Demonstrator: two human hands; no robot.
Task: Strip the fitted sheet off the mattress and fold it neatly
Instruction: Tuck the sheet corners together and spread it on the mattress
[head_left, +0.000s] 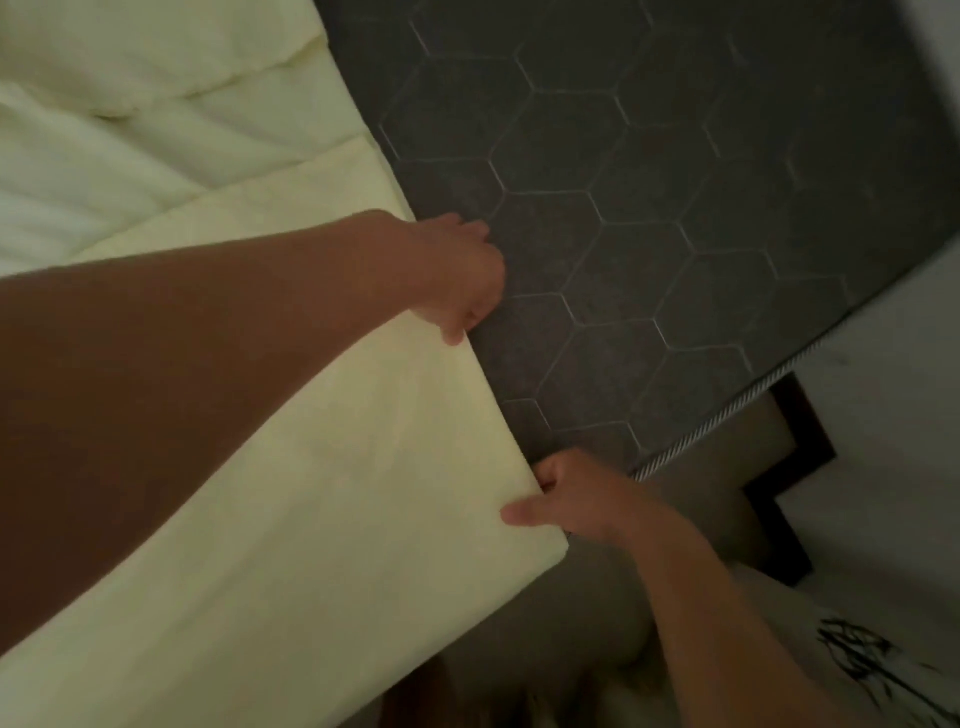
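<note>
The pale yellow fitted sheet (332, 467) lies in a flat folded layer over the dark grey mattress (649, 208), which has a hexagon quilt pattern. My left hand (457, 275) grips the sheet's far edge, fingers curled under the fold. My right hand (566, 499) pinches the near corner of the same edge, thumb on top and fingers beneath. More of the sheet lies rumpled at the upper left (130, 104). My left forearm covers part of the fabric.
The mattress corner with its striped piping (727, 415) is at the right. Beyond it a dark bed frame corner (795, 467) and a light floor (883, 389) show. My pale printed garment (841, 670) fills the lower right.
</note>
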